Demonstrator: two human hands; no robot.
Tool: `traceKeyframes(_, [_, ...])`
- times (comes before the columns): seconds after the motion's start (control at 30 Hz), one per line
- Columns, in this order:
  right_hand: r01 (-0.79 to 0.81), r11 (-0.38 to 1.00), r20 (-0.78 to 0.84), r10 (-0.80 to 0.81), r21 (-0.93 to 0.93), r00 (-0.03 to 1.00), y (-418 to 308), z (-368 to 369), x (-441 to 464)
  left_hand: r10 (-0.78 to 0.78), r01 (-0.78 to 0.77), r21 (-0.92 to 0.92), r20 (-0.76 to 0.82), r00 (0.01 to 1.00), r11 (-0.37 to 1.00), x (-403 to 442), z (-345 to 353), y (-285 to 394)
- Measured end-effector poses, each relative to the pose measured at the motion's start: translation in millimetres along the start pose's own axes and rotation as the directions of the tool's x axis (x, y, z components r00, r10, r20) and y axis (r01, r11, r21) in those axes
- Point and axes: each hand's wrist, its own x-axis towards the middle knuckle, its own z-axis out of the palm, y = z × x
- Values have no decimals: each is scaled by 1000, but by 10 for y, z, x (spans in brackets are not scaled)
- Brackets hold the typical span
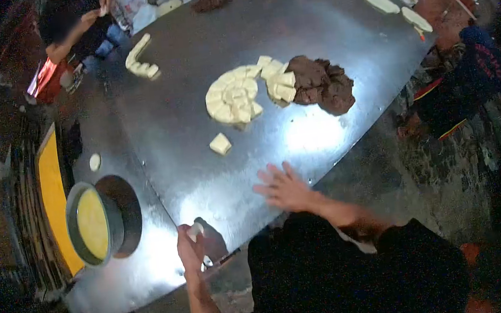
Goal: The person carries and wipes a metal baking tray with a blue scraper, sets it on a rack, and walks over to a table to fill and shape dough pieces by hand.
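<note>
Dough (195,231) is held, ideally lightly, in the curled left hand (191,250); right hand (287,189) spread, seemingly empty, near the desk (183,158) edge.

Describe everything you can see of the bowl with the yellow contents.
The bowl is round, fairly deep and grey with a plain rim; whether metal or plastic, I cannot tell. It stands open side up on the shiny table, near its edge, a dark shadow beside it, and holds pale yellow contents that look liquid. Neither the left hand nor the right hand touches it.
</note>
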Motion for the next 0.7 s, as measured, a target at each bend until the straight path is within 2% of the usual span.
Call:
traceKeyframes(0.03, [-25, 998, 8, 25, -53, 1000, 126, -15, -28, -74, 73, -129, 1, 997, 989, -76, -13, -159])
traceKeyframes(0.1, [-375, 916, 122, 392, -142, 912, 846, 81, -316, -189, 125, -476, -88, 978, 871, -370, -121, -319])
traceKeyframes(0.13, [-567, 790, -53, 572, -233, 819, 1068, -87, -437, -326, 208, -627, -77, 942, 750, -523, -202, -215])
traceKeyframes(0.17, [-733, 618, -257, 688, -284, 679, 1282, -272, -412, -393, 256, -689, -46, 918, 678, -676, -238, -333])
traceKeyframes(0.2, [-724, 630, -258, 677, -282, 689, 1438, -314, -296, -446, 230, -778, -72, 892, 585, -809, -201, -191])
traceKeyframes(0.23, [-599, 801, -227, 581, -13, 782, 1507, -306, -219, -496, 199, -846, -87, 864, 494, -949, -192, -66])
traceKeyframes(0.27, [-408, 877, -244, 466, 253, 850, 1577, -313, -135, -491, 191, -847, -92, 866, 496, -1007, -42, -171])
traceKeyframes(0.3, [-162, 985, -297, 175, 66, 939, 1440, -173, 96, -413, 110, -856, -129, 902, 506, -1071, 209, -361])
traceKeyframes(0.33, [-57, 993, -237, 80, 102, 968, 1354, 81, 330, -333, 28, -863, -165, 928, 505, -1081, 399, -420])
traceKeyframes(0.37, [19, 993, -142, -3, 115, 990, 1049, -430, 487, -330, 25, -867, -162, 930, 497, -1035, 442, -192])
traceKeyframes(0.4, [59, 993, -87, -50, 104, 995, 1065, -372, 561, -415, 141, -901, -47, 908, 410, -1046, 379, 177])
traceKeyframes(0.43, [50, 993, -84, -40, 110, 996, 1177, -436, 544, -488, 250, -914, 68, 870, 319, -1058, 377, 426])
traceKeyframes(0.47, [-101, 993, -146, 109, 61, 983, 1310, -568, 574, -531, 199, -914, -21, 847, 353, -1086, 533, 452])
traceKeyframes(0.5, [-252, 968, -208, 251, 22, 945, 1450, -686, 590, -532, 205, -911, -18, 846, 357, -1123, 561, 546])
traceKeyframes(0.57, [-428, 898, -338, 372, -106, 865, 2009, -934, 415, -561, 223, -869, -74, 825, 442, -1193, 538, 766])
traceKeyframes(0.6, [-504, 840, -416, 392, -202, 820, 2365, -840, 324, -563, 213, -871, -84, 822, 442, -1160, 571, 885])
traceKeyframes(0.63, [-602, 755, -345, 509, -261, 788, 2754, -691, 227, -578, 244, -859, -72, 813, 450, -1121, 602, 1011])
traceKeyframes(0.67, [-602, 757, -332, 517, -253, 789, 2907, -662, 242, -597, 290, -838, -52, 800, 462, -1145, 596, 1087])
traceKeyframes(0.7, [-592, 796, -323, 531, -126, 783, 3067, -664, 291, -598, 295, -832, -54, 799, 469, -1107, 686, 1038])
